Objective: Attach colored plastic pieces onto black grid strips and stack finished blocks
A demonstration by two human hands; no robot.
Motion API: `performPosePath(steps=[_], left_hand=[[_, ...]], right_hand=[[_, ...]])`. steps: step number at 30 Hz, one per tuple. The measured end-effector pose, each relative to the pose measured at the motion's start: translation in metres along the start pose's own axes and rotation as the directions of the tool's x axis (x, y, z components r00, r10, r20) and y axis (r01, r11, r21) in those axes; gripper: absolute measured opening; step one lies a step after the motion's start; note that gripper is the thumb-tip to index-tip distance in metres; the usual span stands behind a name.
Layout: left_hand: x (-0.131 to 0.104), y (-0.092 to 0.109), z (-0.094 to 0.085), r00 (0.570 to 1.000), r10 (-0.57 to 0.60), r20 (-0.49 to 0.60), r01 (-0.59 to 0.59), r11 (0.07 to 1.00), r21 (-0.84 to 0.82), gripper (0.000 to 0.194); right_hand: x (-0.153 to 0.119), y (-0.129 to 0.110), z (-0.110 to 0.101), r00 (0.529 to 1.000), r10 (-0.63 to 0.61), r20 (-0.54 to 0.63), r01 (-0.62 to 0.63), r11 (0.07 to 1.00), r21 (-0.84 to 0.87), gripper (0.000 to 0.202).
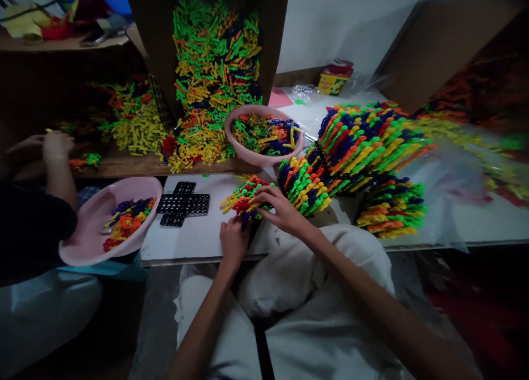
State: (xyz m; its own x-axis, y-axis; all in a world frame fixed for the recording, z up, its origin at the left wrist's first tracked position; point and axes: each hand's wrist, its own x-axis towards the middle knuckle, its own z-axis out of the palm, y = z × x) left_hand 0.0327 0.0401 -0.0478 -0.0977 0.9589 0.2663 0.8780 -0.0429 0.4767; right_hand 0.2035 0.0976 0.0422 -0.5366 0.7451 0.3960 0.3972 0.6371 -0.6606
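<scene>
On the white table, a small bunch of coloured plastic pieces [243, 195] in red, yellow, green, orange and blue lies before me. My left hand [235, 239] is closed at its near edge, fingertips curled against a dark blue piece. From the right, my right hand [283, 209] reaches over the bunch, its thumb and fingers bent onto the pieces; the exact grip is partly hidden. A black cross-shaped grid tray [183, 204] lies flat to the left of my hands. Just right of them, a neatly layered stack of the same pieces [306, 187] leans beside a larger stack [367, 137].
Behind the table stands a pink basin [266, 158] of loose pieces, below a tall heap [217, 60]. Another pink basin [144, 184] sits at the left, near a co-worker's hands [58, 146]. A smaller stack [394, 206] and clear plastic bags [450, 171] occupy the right side.
</scene>
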Motion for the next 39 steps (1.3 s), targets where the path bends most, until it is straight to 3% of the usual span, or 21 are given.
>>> performPosePath(steps=[3,9,14,20,25,31,39], left_hand=[[0.001,-0.001,0.001,1.000,0.025,0.009,-0.025,0.999,-0.036,0.028],[0.003,-0.001,-0.003,0.999,0.037,0.035,-0.036,0.999,-0.039,0.027],[0.002,-0.004,-0.001,0.999,-0.007,0.039,0.011,0.996,-0.088,0.029],[0.003,-0.005,0.000,0.994,0.109,0.016,-0.109,0.994,0.014,0.024],[0.008,-0.005,-0.006,0.989,0.116,0.092,-0.117,0.993,0.008,0.026],[0.007,-0.008,-0.002,0.994,0.101,0.039,-0.102,0.994,0.033,0.027],[0.012,-0.009,-0.008,0.977,0.157,0.142,-0.163,0.986,0.034,0.026]], right_hand=[[-0.002,-0.004,0.000,1.000,0.008,-0.019,-0.009,0.998,-0.056,0.018],[-0.020,-0.017,0.001,0.976,0.062,-0.209,-0.111,0.966,-0.232,0.013],[-0.031,-0.022,0.000,0.975,0.044,-0.219,-0.090,0.974,-0.206,0.012],[-0.031,-0.017,0.001,0.983,0.040,-0.180,-0.069,0.985,-0.155,0.013],[-0.031,-0.015,0.001,0.990,0.048,-0.133,-0.073,0.980,-0.184,0.014],[-0.031,-0.019,-0.002,0.996,0.054,-0.073,-0.069,0.973,-0.220,0.018],[-0.030,-0.019,-0.001,0.990,0.079,-0.114,-0.106,0.962,-0.250,0.019]])
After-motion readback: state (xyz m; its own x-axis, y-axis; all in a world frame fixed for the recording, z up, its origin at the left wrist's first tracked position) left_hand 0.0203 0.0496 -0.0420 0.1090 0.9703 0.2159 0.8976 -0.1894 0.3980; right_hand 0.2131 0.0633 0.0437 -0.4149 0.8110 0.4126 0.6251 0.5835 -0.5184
